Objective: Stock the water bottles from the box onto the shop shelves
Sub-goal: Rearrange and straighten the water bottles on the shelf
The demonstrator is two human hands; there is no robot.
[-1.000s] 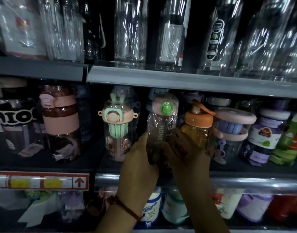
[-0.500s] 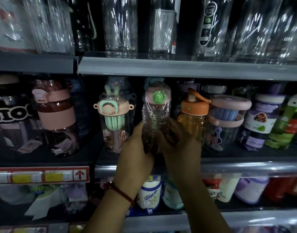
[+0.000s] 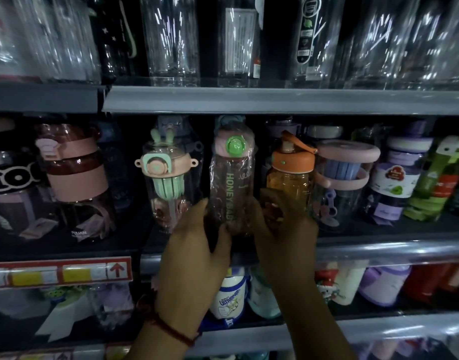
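A pink water bottle [image 3: 232, 178] with a green button lid, wrapped in clear plastic, stands upright on the middle shelf [image 3: 379, 249]. It sits between a bunny-eared bottle [image 3: 168, 178] and an orange-lidded bottle [image 3: 290, 175]. My left hand [image 3: 194, 245] grips its lower left side. My right hand [image 3: 285, 229] holds its lower right side, fingers curled round the base. The bottle's bottom is hidden behind my hands. The box is out of view.
Tall clear bottles [image 3: 171, 37] fill the upper shelf [image 3: 275, 100]. Pink and purple bottles crowd the middle shelf on both sides. Mugs and bottles [image 3: 231, 297] line the lower shelf. A red price strip [image 3: 59, 272] runs along the left shelf edge.
The view has tilted slightly downward. Both hands have stayed round the wrapped pink bottle, which has settled a little further back between its neighbours.
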